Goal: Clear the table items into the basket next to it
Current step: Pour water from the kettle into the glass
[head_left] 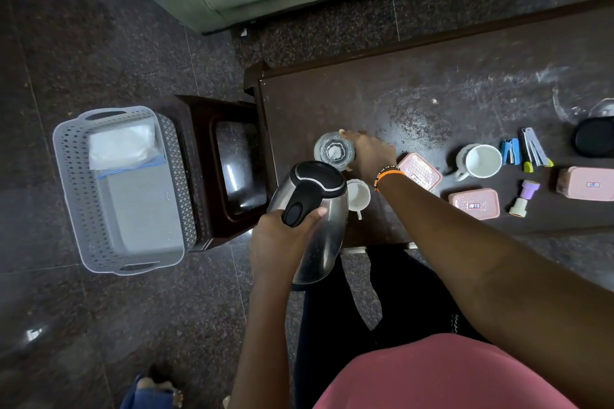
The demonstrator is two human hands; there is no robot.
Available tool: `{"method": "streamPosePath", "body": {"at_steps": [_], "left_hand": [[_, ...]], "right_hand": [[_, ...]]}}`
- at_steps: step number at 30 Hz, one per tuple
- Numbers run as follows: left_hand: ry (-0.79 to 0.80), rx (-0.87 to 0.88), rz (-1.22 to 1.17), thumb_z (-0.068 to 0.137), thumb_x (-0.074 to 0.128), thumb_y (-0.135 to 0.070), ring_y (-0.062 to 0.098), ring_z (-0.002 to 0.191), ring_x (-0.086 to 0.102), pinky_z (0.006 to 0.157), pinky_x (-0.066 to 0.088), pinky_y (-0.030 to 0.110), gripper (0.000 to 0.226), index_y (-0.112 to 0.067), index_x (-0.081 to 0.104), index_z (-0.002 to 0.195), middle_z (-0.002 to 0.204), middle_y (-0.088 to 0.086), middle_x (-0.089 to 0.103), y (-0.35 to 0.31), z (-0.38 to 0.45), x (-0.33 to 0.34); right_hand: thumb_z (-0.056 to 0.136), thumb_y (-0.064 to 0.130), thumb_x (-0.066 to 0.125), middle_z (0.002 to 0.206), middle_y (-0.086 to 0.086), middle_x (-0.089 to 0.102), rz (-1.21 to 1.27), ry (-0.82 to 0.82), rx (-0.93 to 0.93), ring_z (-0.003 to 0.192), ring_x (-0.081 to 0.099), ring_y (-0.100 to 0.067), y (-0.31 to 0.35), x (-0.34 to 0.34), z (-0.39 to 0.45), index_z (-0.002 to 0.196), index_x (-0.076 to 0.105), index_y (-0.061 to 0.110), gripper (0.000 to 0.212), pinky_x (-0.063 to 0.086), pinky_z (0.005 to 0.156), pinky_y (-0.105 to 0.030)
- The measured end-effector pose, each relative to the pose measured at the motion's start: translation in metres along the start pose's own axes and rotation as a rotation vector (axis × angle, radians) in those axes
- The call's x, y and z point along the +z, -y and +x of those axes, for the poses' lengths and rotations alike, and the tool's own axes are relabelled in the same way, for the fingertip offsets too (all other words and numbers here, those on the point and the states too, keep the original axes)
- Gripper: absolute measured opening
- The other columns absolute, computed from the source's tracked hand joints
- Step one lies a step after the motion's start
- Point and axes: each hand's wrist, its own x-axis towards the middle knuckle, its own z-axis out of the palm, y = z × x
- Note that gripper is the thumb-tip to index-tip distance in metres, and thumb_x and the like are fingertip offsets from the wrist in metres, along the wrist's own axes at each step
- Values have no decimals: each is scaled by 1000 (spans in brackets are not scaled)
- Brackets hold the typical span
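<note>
Left hand [279, 236] curled round the black handle of a stainless-steel electric kettle [315, 222] held off the dark table's [432, 83] edge, right hand [368, 153] wrapping a clear drinking glass [334, 150], grey perforated plastic basket [83, 196] well left.

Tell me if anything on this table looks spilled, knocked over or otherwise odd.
Nothing looks spilled or broken. The kettle is tilted, but the left hand grips its handle. The tabletop is scuffed with pale marks. One purple-capped stamp lies on its side near the pink boxes.
</note>
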Motion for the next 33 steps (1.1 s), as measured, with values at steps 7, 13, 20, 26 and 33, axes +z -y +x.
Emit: {"method": "streamPosePath", "body": {"at_steps": [7,13,20,26,33], "left_hand": [[1,1,2,58,74,-63,5,39,47,39,33,18,58,-16,43,43,37,-9,49,-1,1,1],[28,-5,-11,59,73,-63,-4,38,47,41,33,20,57,-17,43,43,35,-17,48,-2,1,1],[34,-8,-10,60,73,-62,-2,36,46,43,30,20,57,-17,42,43,33,-17,46,-5,0,2],[25,0,-33,60,74,-61,-4,37,46,35,33,10,57,-17,42,44,32,-15,45,-4,0,3],[22,12,-37,61,75,-58,-4,37,46,38,33,7,56,-17,42,42,33,-9,44,-1,0,4]], "right_hand": [[79,32,67,122,-5,63,-9,11,8,108,64,-32,0,0,0,133,43,38,60,51,87,-41],[77,30,69,123,-4,62,-9,34,16,109,63,-33,0,-1,1,135,41,40,64,51,88,-43],[79,31,66,124,-6,61,-6,36,7,109,63,-34,-1,-2,0,135,41,39,62,51,88,-44],[76,30,70,125,-4,61,-3,26,9,110,63,-32,-1,-1,0,134,41,40,66,51,88,-42],[78,33,66,123,-5,62,2,20,-3,109,63,-33,0,-2,-1,134,42,39,61,51,87,-43]]}}
